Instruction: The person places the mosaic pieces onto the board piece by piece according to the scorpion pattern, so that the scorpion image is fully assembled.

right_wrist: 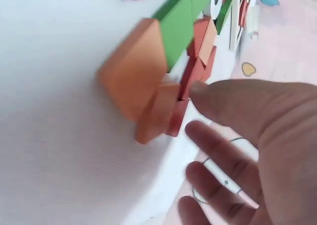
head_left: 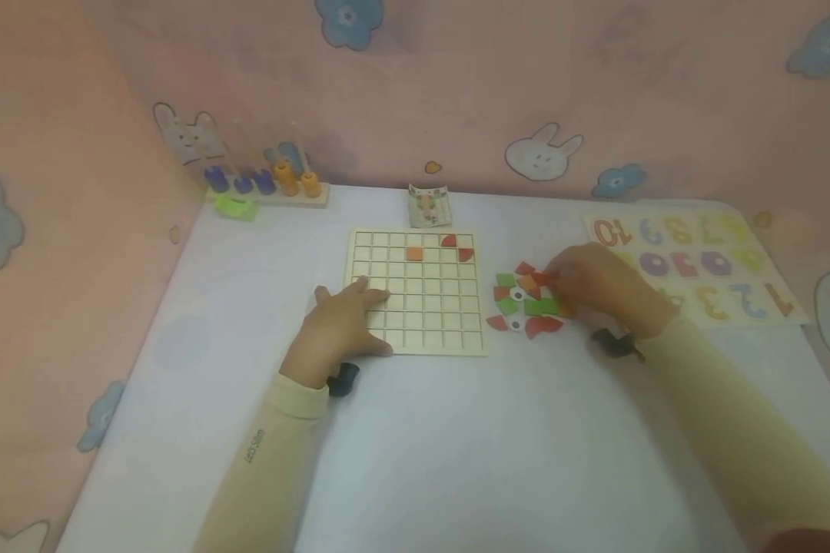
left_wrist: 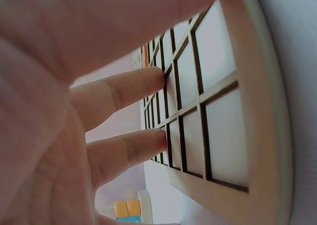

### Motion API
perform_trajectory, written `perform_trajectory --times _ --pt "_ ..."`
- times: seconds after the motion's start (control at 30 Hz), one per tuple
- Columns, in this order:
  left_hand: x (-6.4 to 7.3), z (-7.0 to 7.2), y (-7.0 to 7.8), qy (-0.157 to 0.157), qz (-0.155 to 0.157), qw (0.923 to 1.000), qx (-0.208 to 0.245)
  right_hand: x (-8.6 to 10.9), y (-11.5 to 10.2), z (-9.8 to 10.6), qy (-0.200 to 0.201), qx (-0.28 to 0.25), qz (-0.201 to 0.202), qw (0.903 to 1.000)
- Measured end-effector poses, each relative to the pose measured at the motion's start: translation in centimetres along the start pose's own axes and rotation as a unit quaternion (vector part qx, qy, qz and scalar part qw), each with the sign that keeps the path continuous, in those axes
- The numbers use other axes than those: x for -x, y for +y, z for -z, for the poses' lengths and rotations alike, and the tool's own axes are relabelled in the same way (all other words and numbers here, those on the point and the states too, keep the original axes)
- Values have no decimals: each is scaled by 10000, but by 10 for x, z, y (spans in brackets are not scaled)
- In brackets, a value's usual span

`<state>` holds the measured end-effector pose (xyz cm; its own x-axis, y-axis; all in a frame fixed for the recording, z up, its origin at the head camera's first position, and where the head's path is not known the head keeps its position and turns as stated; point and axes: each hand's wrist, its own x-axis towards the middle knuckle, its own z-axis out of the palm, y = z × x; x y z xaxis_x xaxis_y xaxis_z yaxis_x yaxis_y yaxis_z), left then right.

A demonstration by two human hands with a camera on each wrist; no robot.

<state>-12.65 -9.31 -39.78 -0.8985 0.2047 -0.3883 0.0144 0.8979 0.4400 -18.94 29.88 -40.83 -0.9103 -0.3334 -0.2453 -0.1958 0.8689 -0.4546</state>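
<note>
A wooden grid board [head_left: 432, 343] lies on the table. One orange square [head_left: 414, 253] and two red quarter-round pieces [head_left: 449, 241] sit in its upper cells. My left hand [head_left: 339, 324] rests on the board's lower left with fingers and thumb spread; the fingertips [left_wrist: 157, 78] touch the grid in the left wrist view. To the right of the board is a loose pile of red, green and orange pieces [head_left: 541, 307], with two white eye pieces [head_left: 517, 324]. My right hand [head_left: 588, 280] reaches over the pile's right side, its thumb against a red piece [right_wrist: 190, 77] and its fingers apart from the thumb.
Behind the board stands a small picture card [head_left: 429, 207]. A number puzzle board [head_left: 726, 307] lies at the right, partly behind my right hand. At the back left are a peg stacker [head_left: 297, 198] with blue and orange rings and a bright green item [head_left: 235, 207].
</note>
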Motion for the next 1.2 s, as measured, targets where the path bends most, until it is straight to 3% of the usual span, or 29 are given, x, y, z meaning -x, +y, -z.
perform_trajectory --times 0.07,0.1,0.4,0.6,1.07,1.2 --pt "0 1 0 21 -16 10000 -8 1 -1 0 -18 -93 85 9999" --pt "1 1 0 25 -14 10000 -5 5 0 3 149 213 -42 9997" --pt "2 2 1 29 19 10000 77 3 -7 0 362 985 496 9932" --pt "1 1 0 68 -3 10000 16 -2 -13 -2 275 1151 103 9929" --pt "-2 -2 0 79 -17 9999 -137 -6 -11 -7 223 760 -187 9967" --pt "-2 -2 0 57 -1 9999 -162 -7 -9 -8 232 853 -95 9960"
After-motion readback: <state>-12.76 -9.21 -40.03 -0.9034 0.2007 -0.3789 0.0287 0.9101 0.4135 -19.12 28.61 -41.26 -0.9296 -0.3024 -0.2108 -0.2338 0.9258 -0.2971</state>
